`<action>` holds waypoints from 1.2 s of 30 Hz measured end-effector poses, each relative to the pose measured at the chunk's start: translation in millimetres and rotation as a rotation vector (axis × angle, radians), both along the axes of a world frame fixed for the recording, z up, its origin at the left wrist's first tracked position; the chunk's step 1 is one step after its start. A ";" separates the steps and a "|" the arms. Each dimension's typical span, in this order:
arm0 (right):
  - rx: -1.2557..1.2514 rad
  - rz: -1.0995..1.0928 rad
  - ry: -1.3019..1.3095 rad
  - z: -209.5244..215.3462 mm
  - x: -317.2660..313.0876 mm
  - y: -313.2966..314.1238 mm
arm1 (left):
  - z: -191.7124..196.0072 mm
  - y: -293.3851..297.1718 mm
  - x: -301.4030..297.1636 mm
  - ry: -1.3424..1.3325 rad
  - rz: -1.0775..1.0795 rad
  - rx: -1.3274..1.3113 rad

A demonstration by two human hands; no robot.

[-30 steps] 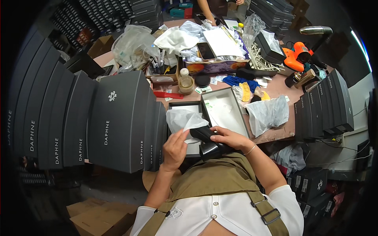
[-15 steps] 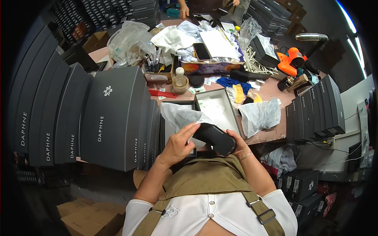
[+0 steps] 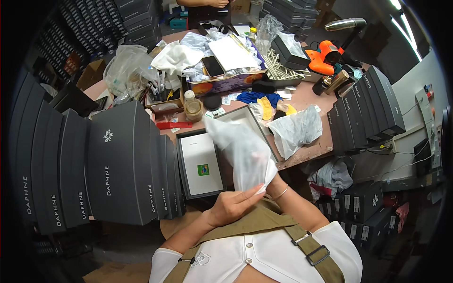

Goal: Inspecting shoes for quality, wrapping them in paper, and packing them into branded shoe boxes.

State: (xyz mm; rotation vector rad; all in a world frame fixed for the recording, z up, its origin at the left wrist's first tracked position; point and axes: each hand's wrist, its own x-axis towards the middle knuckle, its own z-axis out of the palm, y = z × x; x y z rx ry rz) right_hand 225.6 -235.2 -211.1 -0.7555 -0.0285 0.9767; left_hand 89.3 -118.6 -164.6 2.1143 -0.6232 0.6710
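A white translucent bag (image 3: 243,148) hangs in front of me above the table, blurred by motion. My left hand (image 3: 231,206) pinches its near edge, fingers pressed together. My right hand (image 3: 272,186) reaches into the bag from the right; its fingers are hidden, with only a faint skin-toned patch showing through. Whether that hand holds something inside cannot be made out. Left of the bag lies an open dark grey shoebox part (image 3: 180,150) with a white inside and a small green label (image 3: 203,170). Another grey-rimmed box part (image 3: 258,120) sits behind the bag, partly covered.
Stacked dark shoeboxes (image 3: 118,165) stand close on my left, more boxes (image 3: 365,111) at right. Behind are a jar (image 3: 193,108), a red comb-like piece (image 3: 174,125), a phone (image 3: 213,67), another wrapped bag (image 3: 297,132) and an orange heat gun (image 3: 325,59). Another person's arm (image 3: 203,3) shows beyond.
The black shoe-like item in my hands is out of sight. The bag has moved from the box into my hands, uncovering the box's white inside. My left hand has shifted down.
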 end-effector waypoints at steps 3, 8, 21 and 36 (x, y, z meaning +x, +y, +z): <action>0.034 -0.007 -0.005 3.8 -4.8 -9.9 | 9.1 -3.2 8.2 0.034 -0.101 -0.010; 0.007 -0.003 -0.078 1.5 -14.6 -17.5 | -6.5 -25.6 7.8 -0.049 -0.150 -0.067; -0.479 0.091 -1.375 -19.0 10.1 -3.7 | -58.4 2.8 15.8 0.557 0.308 -1.440; -0.312 -0.148 -0.439 -14.6 43.3 -62.2 | -91.6 -22.5 67.4 0.487 0.555 -0.759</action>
